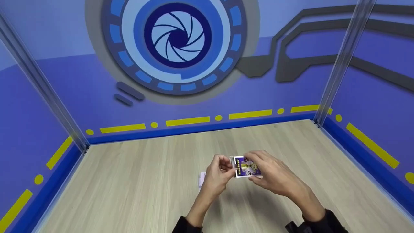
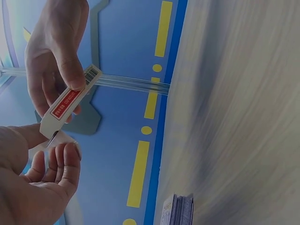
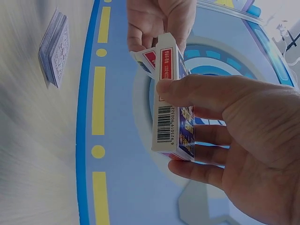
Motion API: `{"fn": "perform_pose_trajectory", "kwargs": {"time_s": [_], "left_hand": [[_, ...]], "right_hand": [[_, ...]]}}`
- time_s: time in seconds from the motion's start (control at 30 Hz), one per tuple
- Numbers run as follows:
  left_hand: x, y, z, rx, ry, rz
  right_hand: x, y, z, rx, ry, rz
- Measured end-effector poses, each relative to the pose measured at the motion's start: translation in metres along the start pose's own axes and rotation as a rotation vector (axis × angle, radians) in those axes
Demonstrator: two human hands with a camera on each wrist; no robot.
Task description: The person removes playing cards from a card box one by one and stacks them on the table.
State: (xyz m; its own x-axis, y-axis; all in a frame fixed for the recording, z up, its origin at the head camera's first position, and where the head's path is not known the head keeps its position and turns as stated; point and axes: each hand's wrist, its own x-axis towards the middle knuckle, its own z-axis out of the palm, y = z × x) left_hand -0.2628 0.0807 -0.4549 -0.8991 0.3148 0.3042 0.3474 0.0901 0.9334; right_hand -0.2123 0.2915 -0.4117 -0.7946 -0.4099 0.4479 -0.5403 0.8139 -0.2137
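A small purple card box (image 1: 243, 167) is held up over the table between both hands. My right hand (image 1: 277, 174) grips it along its long sides, thumb on the narrow white side with the barcode (image 3: 164, 124). At its other end the flap (image 3: 146, 60) stands folded out, and my left hand (image 1: 216, 176) pinches there, thumb against the box end and fingers curled. The inside of the box is hidden. Below and left of the hands, a stack of playing cards (image 3: 56, 51) lies on the table, partly behind my left hand in the head view.
The wood-grain table (image 1: 136, 184) is bounded by blue printed panels (image 1: 268, 97) at the back and sides. Clear corner posts (image 1: 336, 71) rise at the back corners. Dark sleeves (image 1: 326, 223) show at the wrists.
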Motion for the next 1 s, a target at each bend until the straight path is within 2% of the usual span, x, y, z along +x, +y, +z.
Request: {"fn": "perform_pose_trajectory", "kwargs": {"time_s": [0.23, 0.43, 0.53, 0.67, 0.83, 0.9, 1.0], "left_hand": [[-0.001, 0.003, 0.002, -0.008, 0.034, -0.002], [-0.001, 0.003, 0.000, -0.124, 0.019, -0.087], [-0.002, 0.005, -0.004, -0.128, 0.013, -0.123], [-0.001, 0.007, -0.009, -0.114, 0.022, -0.123], [0.001, 0.010, -0.017, -0.042, 0.018, -0.066], [0.001, 0.012, -0.021, 0.050, 0.011, -0.007], [0.002, 0.014, -0.027, 0.246, 0.002, 0.115]], "right_hand": [[0.001, -0.001, 0.000, -0.005, 0.006, -0.027], [0.000, -0.001, 0.001, -0.005, -0.004, -0.016], [0.000, 0.001, 0.001, -0.013, -0.009, 0.002], [0.000, 0.005, 0.000, -0.027, 0.004, 0.018], [0.000, 0.007, 0.000, -0.013, 0.006, 0.041], [-0.001, 0.008, 0.000, -0.007, 0.005, 0.047], [0.000, 0.008, 0.001, -0.004, 0.006, 0.058]]}}
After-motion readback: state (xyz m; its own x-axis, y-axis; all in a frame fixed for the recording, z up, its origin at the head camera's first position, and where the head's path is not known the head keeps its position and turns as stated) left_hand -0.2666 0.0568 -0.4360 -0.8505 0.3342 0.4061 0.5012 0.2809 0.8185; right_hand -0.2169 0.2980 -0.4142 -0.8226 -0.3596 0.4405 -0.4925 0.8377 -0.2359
